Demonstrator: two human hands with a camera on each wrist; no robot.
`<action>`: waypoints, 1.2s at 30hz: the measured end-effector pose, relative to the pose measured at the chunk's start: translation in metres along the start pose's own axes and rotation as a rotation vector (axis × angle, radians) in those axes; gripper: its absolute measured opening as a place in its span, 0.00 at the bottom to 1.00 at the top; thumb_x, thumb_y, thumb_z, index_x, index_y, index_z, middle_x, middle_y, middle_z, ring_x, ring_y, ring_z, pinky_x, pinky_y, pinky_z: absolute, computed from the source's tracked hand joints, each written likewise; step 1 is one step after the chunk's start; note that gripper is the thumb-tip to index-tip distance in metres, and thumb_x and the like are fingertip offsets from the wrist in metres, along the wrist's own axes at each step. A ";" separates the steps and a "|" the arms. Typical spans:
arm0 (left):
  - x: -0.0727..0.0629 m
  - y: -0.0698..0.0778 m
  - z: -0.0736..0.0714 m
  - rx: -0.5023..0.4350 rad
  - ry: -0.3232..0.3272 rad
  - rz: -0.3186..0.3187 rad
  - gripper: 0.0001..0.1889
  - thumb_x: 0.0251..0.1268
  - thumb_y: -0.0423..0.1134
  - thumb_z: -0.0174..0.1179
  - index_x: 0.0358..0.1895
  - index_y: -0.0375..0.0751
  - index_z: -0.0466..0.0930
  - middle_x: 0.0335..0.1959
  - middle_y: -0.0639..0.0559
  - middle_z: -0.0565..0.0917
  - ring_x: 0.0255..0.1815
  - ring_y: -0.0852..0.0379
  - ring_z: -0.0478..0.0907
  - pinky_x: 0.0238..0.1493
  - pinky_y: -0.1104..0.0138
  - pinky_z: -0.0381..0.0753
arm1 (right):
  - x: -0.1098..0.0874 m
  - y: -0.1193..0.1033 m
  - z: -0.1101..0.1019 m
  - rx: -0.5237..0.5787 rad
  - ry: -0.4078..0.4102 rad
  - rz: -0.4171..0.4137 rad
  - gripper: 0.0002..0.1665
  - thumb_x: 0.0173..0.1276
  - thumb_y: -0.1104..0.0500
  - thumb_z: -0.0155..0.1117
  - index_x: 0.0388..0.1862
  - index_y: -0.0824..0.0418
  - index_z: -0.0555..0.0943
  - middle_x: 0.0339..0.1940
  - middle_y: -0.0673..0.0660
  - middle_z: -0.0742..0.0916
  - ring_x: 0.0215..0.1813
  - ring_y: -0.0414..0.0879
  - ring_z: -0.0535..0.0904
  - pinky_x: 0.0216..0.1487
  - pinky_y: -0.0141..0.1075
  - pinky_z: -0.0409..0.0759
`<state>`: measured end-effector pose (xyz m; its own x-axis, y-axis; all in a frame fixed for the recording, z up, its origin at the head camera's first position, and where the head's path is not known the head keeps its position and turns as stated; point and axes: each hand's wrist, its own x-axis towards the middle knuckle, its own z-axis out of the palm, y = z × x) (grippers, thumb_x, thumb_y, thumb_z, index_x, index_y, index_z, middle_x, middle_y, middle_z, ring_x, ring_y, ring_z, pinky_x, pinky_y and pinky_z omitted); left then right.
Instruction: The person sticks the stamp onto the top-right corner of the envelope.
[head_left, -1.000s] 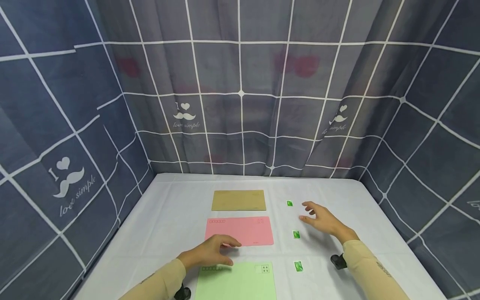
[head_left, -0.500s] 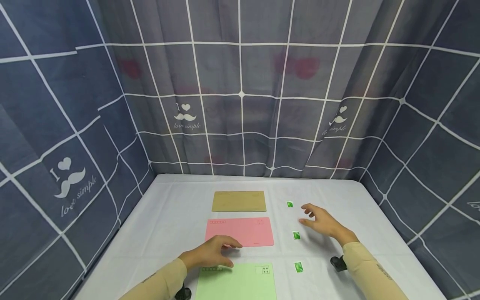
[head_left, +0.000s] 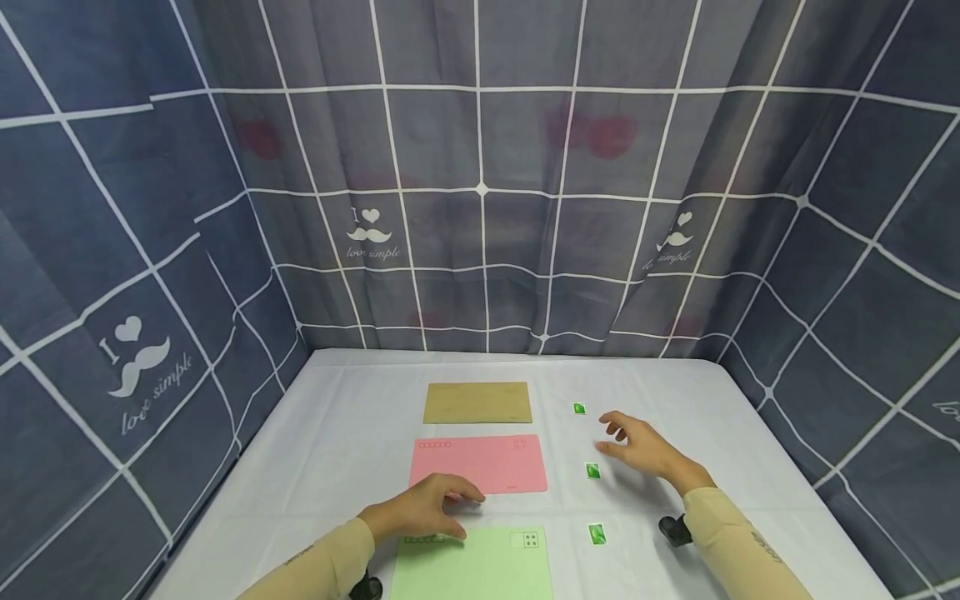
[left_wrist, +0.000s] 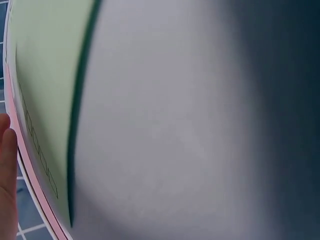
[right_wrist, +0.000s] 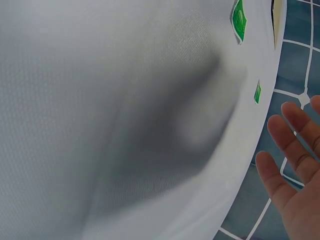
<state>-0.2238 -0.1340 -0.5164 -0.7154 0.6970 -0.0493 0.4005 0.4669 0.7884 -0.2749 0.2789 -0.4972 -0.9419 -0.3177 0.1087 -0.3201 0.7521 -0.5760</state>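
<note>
My left hand (head_left: 426,507) hovers over the gap between a pink envelope (head_left: 480,464) and a light green envelope (head_left: 472,568), fingers loosely bent and holding nothing. A brown envelope (head_left: 477,403) lies farthest back in the same column. To the right, my right hand (head_left: 645,450) is held above the cloth with relaxed, spread fingers and nothing in them. Three small green stamps form a column beside the envelopes: a far stamp (head_left: 579,408), a middle stamp (head_left: 592,471) and a near stamp (head_left: 597,534). The far and middle stamps are nearest to the right fingertips.
A white cloth (head_left: 337,433) covers the table. Dark grid-patterned curtains (head_left: 442,142) enclose it at the back and on both sides. Each wrist carries a small black camera, the right camera (head_left: 675,528) showing below the sleeve.
The right hand has dipped and shifted very slightly left. The left hand has hardly moved, and the envelopes and stamps lie as before.
</note>
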 end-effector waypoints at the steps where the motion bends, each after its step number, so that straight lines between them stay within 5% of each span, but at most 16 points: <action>1: 0.000 0.001 0.000 -0.003 -0.003 -0.003 0.25 0.52 0.37 0.76 0.56 0.48 0.83 0.57 0.61 0.84 0.60 0.65 0.78 0.65 0.63 0.79 | -0.001 0.000 0.000 -0.001 0.000 -0.003 0.29 0.68 0.50 0.69 0.59 0.67 0.76 0.47 0.64 0.85 0.48 0.55 0.81 0.48 0.46 0.79; 13: -0.001 0.003 0.005 -0.013 -0.053 -0.038 0.21 0.50 0.35 0.76 0.51 0.49 0.85 0.52 0.64 0.85 0.55 0.68 0.80 0.59 0.73 0.79 | -0.004 -0.004 0.000 -0.010 -0.009 -0.005 0.27 0.67 0.50 0.69 0.58 0.66 0.77 0.45 0.61 0.85 0.43 0.46 0.79 0.45 0.41 0.78; 36: -0.003 0.008 0.010 -0.041 -0.095 -0.108 0.21 0.50 0.30 0.75 0.50 0.49 0.85 0.52 0.64 0.82 0.54 0.65 0.79 0.56 0.72 0.82 | -0.004 -0.006 0.005 0.006 -0.041 0.000 0.25 0.66 0.51 0.70 0.54 0.65 0.78 0.43 0.58 0.84 0.41 0.43 0.76 0.40 0.37 0.76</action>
<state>-0.2128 -0.1271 -0.5164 -0.6947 0.6934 -0.1912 0.2990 0.5202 0.8000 -0.2685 0.2728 -0.4976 -0.9369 -0.3412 0.0757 -0.3195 0.7484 -0.5812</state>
